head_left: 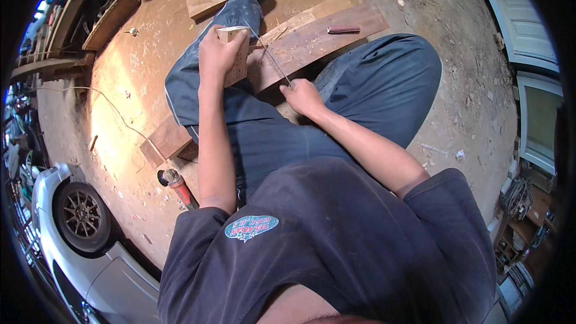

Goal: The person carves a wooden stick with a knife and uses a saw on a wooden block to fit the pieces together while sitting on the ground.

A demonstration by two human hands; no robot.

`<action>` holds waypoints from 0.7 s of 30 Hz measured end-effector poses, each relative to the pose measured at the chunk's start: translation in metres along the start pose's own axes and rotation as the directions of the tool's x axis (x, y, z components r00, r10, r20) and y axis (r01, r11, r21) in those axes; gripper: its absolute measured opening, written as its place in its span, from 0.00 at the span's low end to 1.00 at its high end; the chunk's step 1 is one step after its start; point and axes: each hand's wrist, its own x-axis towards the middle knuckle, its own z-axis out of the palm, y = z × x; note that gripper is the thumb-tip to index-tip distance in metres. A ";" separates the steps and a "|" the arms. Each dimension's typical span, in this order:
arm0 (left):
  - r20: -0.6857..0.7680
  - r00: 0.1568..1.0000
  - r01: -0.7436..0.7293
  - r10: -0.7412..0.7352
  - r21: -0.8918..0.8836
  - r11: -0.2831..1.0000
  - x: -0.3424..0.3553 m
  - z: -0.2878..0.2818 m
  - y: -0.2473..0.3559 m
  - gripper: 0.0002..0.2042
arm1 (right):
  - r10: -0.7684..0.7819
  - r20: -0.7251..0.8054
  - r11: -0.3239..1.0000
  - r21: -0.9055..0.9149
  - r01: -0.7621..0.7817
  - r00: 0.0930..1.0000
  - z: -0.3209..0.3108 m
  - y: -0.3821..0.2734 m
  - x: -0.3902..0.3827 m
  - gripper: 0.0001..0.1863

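Pale wooden block with speckled face (239, 65): we hold it in left hand (217, 55), grip closed around it, just beside left end of long reddish-brown wooden plank (312, 47). Right hand (304, 98): grip closed on near end of thin grey metal rod (272, 58); rod slants toward block's top right corner, contact we cannot tell. Small dark-red bar (344, 30) lies near plank's right end. Red-and-black angle grinder (177, 188) lies on dusty floor (465, 90), well left of plank.

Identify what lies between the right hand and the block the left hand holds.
In the head view, a thin rod held in the right hand slants toward the block, above a plank.
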 end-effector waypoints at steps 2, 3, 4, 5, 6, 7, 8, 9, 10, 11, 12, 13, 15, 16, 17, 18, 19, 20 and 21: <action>0.000 1.000 -0.007 0.007 0.012 1.000 0.000 0.001 0.003 0.29 | -0.049 -0.059 0.999 0.000 0.049 0.997 0.003 0.005 -0.001 0.22; -0.003 1.000 -0.014 0.014 0.013 1.000 -0.001 0.001 0.003 0.29 | -0.074 -0.087 0.997 -0.001 0.075 0.993 0.004 0.004 -0.001 0.22; -0.005 1.000 -0.021 0.021 0.015 1.000 -0.001 0.001 0.003 0.29 | -0.078 -0.099 0.996 0.038 0.082 0.992 0.004 0.003 0.001 0.22; -0.005 1.000 -0.014 0.014 0.015 1.000 -0.002 0.000 0.003 0.29 | -0.080 -0.107 0.993 0.074 0.088 0.991 0.003 -0.002 0.002 0.22; -0.004 1.000 -0.006 0.006 0.014 1.000 -0.001 0.000 0.003 0.29 | -0.082 -0.115 0.989 0.111 0.094 0.990 0.002 -0.006 0.002 0.22; -0.004 1.000 0.001 -0.001 0.014 1.000 -0.002 -0.001 0.003 0.29 | -0.069 -0.083 0.995 0.068 0.074 0.994 0.004 -0.003 0.001 0.21; -0.009 1.000 -0.008 0.008 0.011 1.000 -0.001 0.001 0.003 0.28 | -0.051 -0.065 0.998 0.026 0.053 0.997 0.006 0.002 0.002 0.21; -0.014 1.000 -0.017 0.017 0.009 1.000 -0.001 0.002 0.003 0.28 | -0.033 -0.047 0.999 -0.017 0.032 0.998 0.007 0.008 0.003 0.21; -0.019 0.999 -0.027 0.027 0.006 1.000 0.000 0.004 0.003 0.28 | -0.026 -0.061 1.000 0.003 0.027 0.998 0.007 0.013 0.005 0.21; -0.019 0.999 -0.027 0.027 0.002 1.000 0.000 0.003 0.001 0.27 | -0.023 -0.066 0.999 0.022 0.025 0.998 0.005 0.011 0.004 0.21; -0.020 0.999 -0.027 0.027 -0.001 1.000 0.000 0.002 -0.001 0.27 | -0.020 -0.071 0.999 0.041 0.023 0.997 0.004 0.008 0.004 0.21; -0.020 0.999 -0.027 0.027 -0.005 1.000 0.000 0.002 -0.003 0.27 | -0.053 -0.101 0.996 0.061 0.059 0.994 0.004 0.004 0.005 0.21; -0.008 1.000 -0.016 0.016 -0.011 1.000 -0.002 0.000 -0.001 0.27 | -0.112 -0.161 0.987 0.094 0.128 0.981 -0.001 -0.006 0.004 0.21; -0.003 1.000 -0.010 0.010 -0.015 1.000 -0.003 0.000 0.000 0.27 | -0.083 -0.118 0.995 0.048 0.089 0.989 0.002 -0.002 0.003 0.21; -0.006 1.000 -0.017 0.017 -0.012 1.000 -0.002 0.001 0.002 0.27 | -0.051 -0.088 0.999 0.003 0.051 0.995 0.004 0.002 0.002 0.21; -0.010 1.000 -0.024 0.024 -0.009 1.000 -0.003 0.002 0.003 0.27 | -0.017 -0.059 0.999 -0.044 0.014 0.998 0.006 0.005 0.002 0.21; -0.013 0.999 -0.032 0.032 -0.006 0.999 -0.002 0.003 0.005 0.27 | -0.034 -0.081 0.999 -0.027 0.032 0.996 0.006 0.010 0.003 0.21; -0.012 1.000 -0.028 0.028 -0.004 1.000 -0.004 0.001 0.005 0.27 | -0.054 -0.091 0.999 -0.011 0.053 0.994 0.005 0.005 0.001 0.21; -0.010 1.000 -0.024 0.024 -0.002 1.000 -0.004 0.000 0.005 0.27 | -0.074 -0.100 0.997 0.004 0.075 0.992 0.004 0.001 0.000 0.21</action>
